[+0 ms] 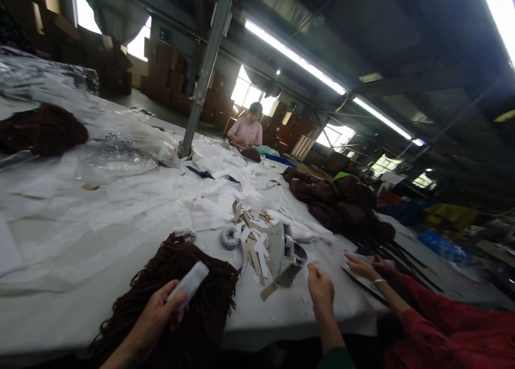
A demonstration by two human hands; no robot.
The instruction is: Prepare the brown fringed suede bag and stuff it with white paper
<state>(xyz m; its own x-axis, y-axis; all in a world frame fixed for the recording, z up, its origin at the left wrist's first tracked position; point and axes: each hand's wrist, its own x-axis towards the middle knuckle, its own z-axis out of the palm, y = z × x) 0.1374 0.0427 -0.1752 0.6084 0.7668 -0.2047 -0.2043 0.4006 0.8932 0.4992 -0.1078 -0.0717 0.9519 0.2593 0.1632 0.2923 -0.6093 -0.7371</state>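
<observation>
My left hand [167, 304] is closed around a flat, pale grey-white rectangular packet [193, 280], whose exact kind does not show. Just beneath lies a dark brown fringed bag [215, 299], with small metal eyelets near its upper edge. My right hand [321, 289] is closed in a pinch beside a grey tape dispenser [279, 251]; anything between its fingertips is too small to make out. To the left of the dispenser are a loose roll of tape [230, 238] and a pile of white and tan card strips [255, 245].
On my right, a co-worker's hands [364, 266] in red sleeves work near dark straps [414, 264]. Brown goods [341, 203] are heaped behind them. A metal post [201, 85] rises from the table [100, 240]. Another person [247, 130] works at the far end.
</observation>
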